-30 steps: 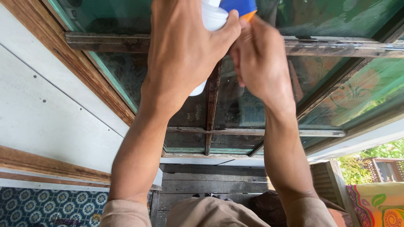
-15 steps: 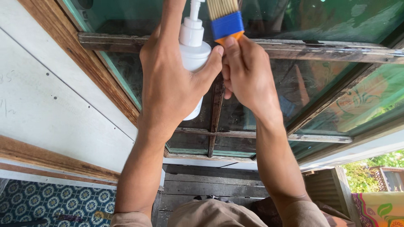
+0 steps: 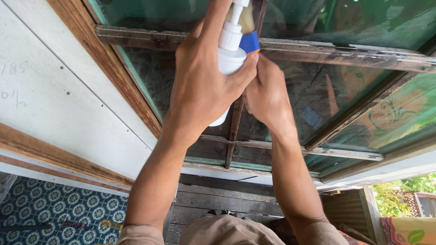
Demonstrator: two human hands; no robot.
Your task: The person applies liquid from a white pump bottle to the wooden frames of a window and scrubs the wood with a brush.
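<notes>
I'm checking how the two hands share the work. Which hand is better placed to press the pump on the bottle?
Left, probably. The left hand grips the white pump bottle, its forefinger reaching up beside the pump. The right hand is occupied holding the blue-banded brush.

Head camera looks down, close on window frame (image 3: 318, 50), seemingly

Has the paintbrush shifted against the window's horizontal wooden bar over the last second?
Yes. The paintbrush has slid left along the wooden bar, now tucked behind the white pump bottle.
</notes>
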